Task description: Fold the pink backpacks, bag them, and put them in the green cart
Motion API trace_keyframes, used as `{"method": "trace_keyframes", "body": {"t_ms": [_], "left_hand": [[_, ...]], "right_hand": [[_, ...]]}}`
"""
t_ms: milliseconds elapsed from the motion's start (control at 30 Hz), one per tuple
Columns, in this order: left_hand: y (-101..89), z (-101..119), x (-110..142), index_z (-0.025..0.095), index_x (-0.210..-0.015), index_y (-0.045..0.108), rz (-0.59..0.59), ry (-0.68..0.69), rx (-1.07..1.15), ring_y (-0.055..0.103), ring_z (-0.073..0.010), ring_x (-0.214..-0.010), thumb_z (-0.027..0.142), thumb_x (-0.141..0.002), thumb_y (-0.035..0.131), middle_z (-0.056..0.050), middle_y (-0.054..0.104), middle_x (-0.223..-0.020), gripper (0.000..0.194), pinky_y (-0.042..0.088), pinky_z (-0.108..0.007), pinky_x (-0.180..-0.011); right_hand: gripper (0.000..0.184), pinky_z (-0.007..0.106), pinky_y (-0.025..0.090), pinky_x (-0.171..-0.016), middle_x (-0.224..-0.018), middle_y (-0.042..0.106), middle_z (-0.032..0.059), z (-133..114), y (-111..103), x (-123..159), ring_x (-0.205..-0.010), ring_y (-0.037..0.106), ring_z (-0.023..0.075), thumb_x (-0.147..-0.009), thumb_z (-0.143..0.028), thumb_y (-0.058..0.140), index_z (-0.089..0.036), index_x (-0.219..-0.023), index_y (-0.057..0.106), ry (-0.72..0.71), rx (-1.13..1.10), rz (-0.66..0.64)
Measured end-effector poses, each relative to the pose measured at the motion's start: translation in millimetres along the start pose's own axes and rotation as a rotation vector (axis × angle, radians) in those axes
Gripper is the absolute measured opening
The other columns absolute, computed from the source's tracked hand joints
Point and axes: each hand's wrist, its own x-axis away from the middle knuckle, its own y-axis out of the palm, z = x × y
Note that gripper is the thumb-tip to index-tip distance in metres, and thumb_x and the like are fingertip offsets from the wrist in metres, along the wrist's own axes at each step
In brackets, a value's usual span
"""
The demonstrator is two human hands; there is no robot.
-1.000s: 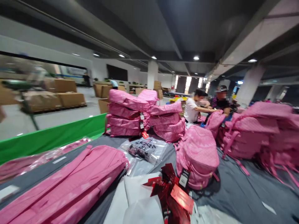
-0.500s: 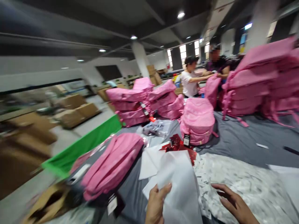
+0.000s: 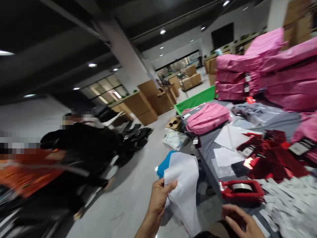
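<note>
My left hand (image 3: 158, 198) pinches a limp white sheet (image 3: 184, 175) between thumb and fingers, held over the floor beside the table. Something blue with a rounded edge (image 3: 165, 162) shows behind the sheet; its kind is unclear. My right hand (image 3: 241, 222) is at the table's near edge, fingers bent and apart, holding nothing I can see. Just above it lies a red tape dispenser (image 3: 241, 191) with a roll in it. A heap of small white strips (image 3: 294, 201) spreads to its right, and shiny red pieces (image 3: 274, 157) lie farther back.
A pink backpack (image 3: 208, 118) lies on the grey-covered table, with stacked pink backpacks (image 3: 232, 77) behind. White papers (image 3: 232, 137) lie nearby. Left, across the grey floor (image 3: 123, 201), are people near dark piles (image 3: 133, 138). Cardboard boxes (image 3: 158, 102) stand farther off.
My view has swung left, bringing the aisle and the people there into sight. The white sheet in my left hand has moved from above the table to over the floor.
</note>
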Motion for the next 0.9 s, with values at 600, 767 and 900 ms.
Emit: {"method": "trace_keyframes", "body": {"t_ms": [600, 767, 900], "left_hand": [[-84.8, -70, -138, 0.011, -0.07, 0.08, -0.522, -0.432, -0.02, 0.057, -0.0135, -0.057, 0.032, -0.038, 0.096, -0.005, 0.072, -0.064, 0.041, 0.043, -0.024, -0.058], [-100.1, -106, -186, 0.012, -0.071, 0.08, -0.57, -0.609, -0.138, 0.059, -0.0153, -0.057, 0.034, -0.033, 0.096, -0.005, 0.073, -0.065, 0.047, 0.044, -0.026, -0.059], [-110.5, -118, -206, 0.011, -0.071, 0.08, -0.643, -0.652, -0.17, 0.058, -0.0143, -0.056, 0.04, -0.033, 0.097, -0.004, 0.071, -0.064, 0.05, 0.042, -0.024, -0.057]], "right_hand": [[0.079, 0.035, 0.055, -0.089, -0.105, 0.076, 0.0068, -24, 141, -127, -0.099, 0.07, 0.0237, -0.06, -0.075, 0.083, -0.022, -0.117, 0.069, 0.425, -0.768, -0.095], [0.08, 0.039, 0.056, -0.094, -0.112, 0.075, 0.0111, -8, 187, -162, -0.104, 0.071, 0.0274, -0.068, -0.063, 0.085, -0.017, -0.129, 0.06, 0.579, -0.943, 0.12], [0.081, 0.042, 0.056, -0.098, -0.114, 0.075, 0.0171, -10, 198, -174, -0.106, 0.072, 0.0306, -0.071, -0.058, 0.084, -0.01, -0.131, 0.058, 0.687, -1.044, 0.097]]}}
